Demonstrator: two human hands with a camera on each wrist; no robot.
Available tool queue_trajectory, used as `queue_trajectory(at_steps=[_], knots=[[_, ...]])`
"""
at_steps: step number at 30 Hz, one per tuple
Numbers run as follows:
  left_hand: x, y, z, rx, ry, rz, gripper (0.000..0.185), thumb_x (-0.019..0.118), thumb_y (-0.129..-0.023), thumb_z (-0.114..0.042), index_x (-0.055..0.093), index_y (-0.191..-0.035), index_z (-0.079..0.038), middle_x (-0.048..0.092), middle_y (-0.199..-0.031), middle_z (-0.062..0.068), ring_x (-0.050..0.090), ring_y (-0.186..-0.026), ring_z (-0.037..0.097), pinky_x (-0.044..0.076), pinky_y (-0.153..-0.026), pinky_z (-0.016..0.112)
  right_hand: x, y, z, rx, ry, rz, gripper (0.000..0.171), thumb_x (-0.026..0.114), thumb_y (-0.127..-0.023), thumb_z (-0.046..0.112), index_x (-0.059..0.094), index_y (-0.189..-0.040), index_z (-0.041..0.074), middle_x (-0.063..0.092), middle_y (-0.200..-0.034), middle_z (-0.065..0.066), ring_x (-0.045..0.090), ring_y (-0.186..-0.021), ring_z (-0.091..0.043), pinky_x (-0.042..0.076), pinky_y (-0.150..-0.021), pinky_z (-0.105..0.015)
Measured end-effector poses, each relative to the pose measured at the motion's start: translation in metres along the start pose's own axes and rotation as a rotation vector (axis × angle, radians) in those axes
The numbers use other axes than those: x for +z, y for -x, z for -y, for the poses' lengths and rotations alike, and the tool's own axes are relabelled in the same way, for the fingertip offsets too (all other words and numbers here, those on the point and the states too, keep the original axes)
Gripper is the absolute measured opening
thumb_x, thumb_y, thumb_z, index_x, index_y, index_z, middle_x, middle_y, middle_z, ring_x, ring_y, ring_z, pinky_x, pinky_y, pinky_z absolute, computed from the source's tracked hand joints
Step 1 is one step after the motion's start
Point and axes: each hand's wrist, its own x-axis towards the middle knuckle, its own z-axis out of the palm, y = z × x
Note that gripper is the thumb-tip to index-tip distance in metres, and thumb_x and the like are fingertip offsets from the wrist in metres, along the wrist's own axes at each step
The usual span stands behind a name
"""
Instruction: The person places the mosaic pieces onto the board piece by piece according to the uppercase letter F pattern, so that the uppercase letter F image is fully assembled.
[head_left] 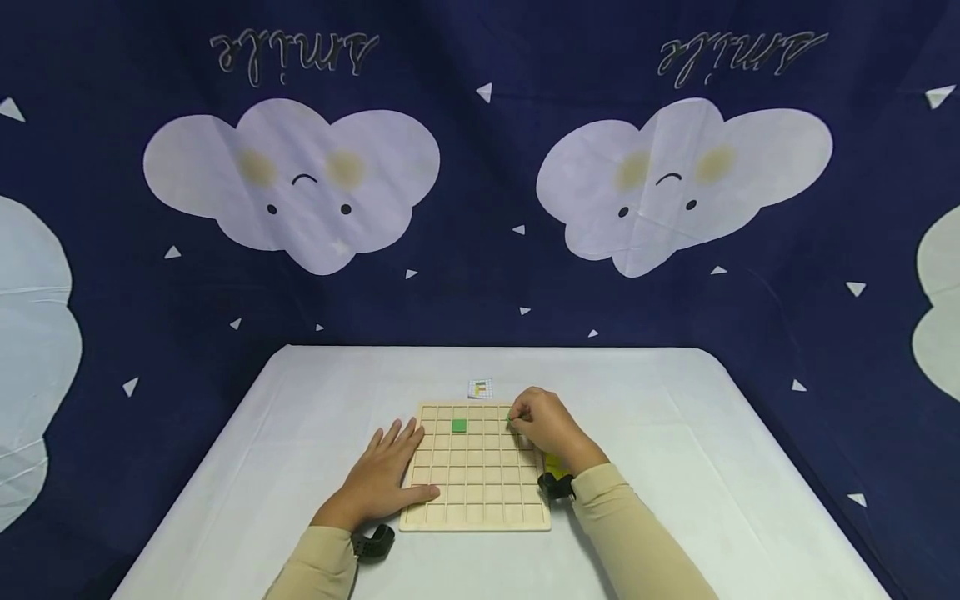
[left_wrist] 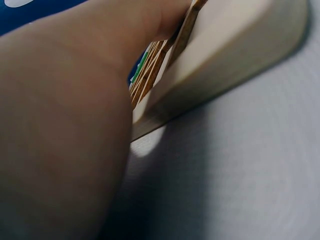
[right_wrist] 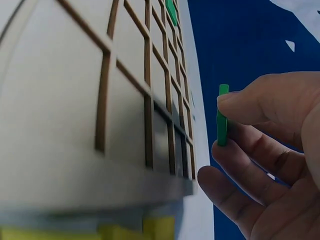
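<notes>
The small green tile (right_wrist: 222, 116), thin, stiff and likely very light, is pinched by its edges in the right hand (head_left: 546, 423) fingers above the wooden grid board (head_left: 480, 510), while the left hand (head_left: 384, 479) rests flat, fingers spread, at the board's left edge.

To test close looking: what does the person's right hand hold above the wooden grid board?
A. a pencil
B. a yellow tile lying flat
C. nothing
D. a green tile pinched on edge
D: the right hand pinches a green tile on edge beside the grid board.
</notes>
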Motion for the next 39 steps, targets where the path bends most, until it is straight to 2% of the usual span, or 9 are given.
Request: queue_trajectory(at_steps=[5, 10, 15, 19, 23, 28, 39], knots=[[0.0, 0.001, -0.001, -0.004, -0.003, -0.005, 0.111, 0.061, -0.088, -0.078, 0.033, -0.164, -0.002, 0.024, -0.171, 0.015, 0.014, -0.158, 0.038, 0.005, -0.126, 0.055, 0.006, -0.003, 0.004, -0.032, 0.013, 0.006, 0.015, 0.076, -0.092, -0.005, 0.077, -0.088, 0.009, 0.068, -0.097, 0.002, 0.064, -0.086, -0.013, 0.058, -0.075, -0.032], [0.001, 0.0, -0.001, -0.007, -0.002, -0.009, 0.112, 0.061, -0.088, -0.079, 0.033, -0.164, -0.003, 0.024, -0.171, 0.015, 0.015, -0.158, 0.037, 0.006, -0.126, 0.055, 0.013, -0.003, 0.004, -0.008, 0.014, 0.007, 0.017, 0.072, -0.093, -0.006, 0.078, -0.09, 0.009, 0.068, -0.095, -0.001, 0.062, -0.081, -0.011, 0.057, -0.072, -0.031], [0.002, 0.0, 0.0, -0.006, -0.018, -0.003, 0.112, 0.059, -0.088, -0.08, 0.032, -0.165, -0.004, 0.023, -0.171, 0.014, 0.014, -0.158, 0.036, 0.007, -0.126, 0.054, 0.017, -0.002, 0.003, 0.004, 0.031, 0.015, 0.011, 0.081, -0.09, 0.001, 0.076, -0.088, 0.01, 0.064, -0.093, 0.003, 0.061, -0.081, -0.011, 0.057, -0.073, -0.031], [0.0, 0.001, 0.0, -0.012, -0.017, -0.003, 0.112, 0.06, -0.087, -0.08, 0.033, -0.165, -0.004, 0.024, -0.171, 0.013, 0.015, -0.158, 0.036, 0.006, -0.126, 0.054, 0.019, -0.004, 0.003, -0.001, 0.066, 0.038, 0.014, 0.087, -0.087, 0.006, 0.075, -0.085, 0.012, 0.063, -0.09, 0.004, 0.059, -0.08, -0.011, 0.056, -0.074, -0.032], [-0.002, 0.001, -0.002, -0.008, -0.01, -0.004, 0.111, 0.061, -0.088, -0.078, 0.034, -0.164, -0.002, 0.025, -0.171, 0.015, 0.015, -0.158, 0.037, 0.006, -0.126, 0.054, 0.02, -0.006, 0.005, -0.016, 0.077, 0.035, 0.013, 0.086, -0.085, 0.001, 0.076, -0.084, 0.009, 0.063, -0.088, 0.003, 0.059, -0.079, -0.012, 0.056, -0.073, -0.032], [-0.002, 0.001, -0.002, -0.016, -0.015, 0.008, 0.111, 0.061, -0.088, -0.078, 0.033, -0.164, -0.003, 0.024, -0.171, 0.014, 0.014, -0.158, 0.036, 0.006, -0.127, 0.053, 0.021, -0.007, 0.009, -0.038, 0.03, 0.036, 0.013, 0.085, -0.084, -0.003, 0.076, -0.086, 0.007, 0.064, -0.089, 0.001, 0.061, -0.079, -0.011, 0.057, -0.072, -0.029], [-0.001, 0.0, 0.001, -0.007, -0.02, 0.01, 0.111, 0.059, -0.089, -0.079, 0.032, -0.165, -0.003, 0.023, -0.172, 0.014, 0.013, -0.158, 0.036, 0.005, -0.127, 0.053, 0.034, -0.017, 0.021, -0.081, 0.039, 0.092, 0.013, 0.086, -0.087, 0.002, 0.077, -0.09, 0.011, 0.065, -0.093, 0.005, 0.062, -0.084, -0.01, 0.057, -0.076, -0.03]])
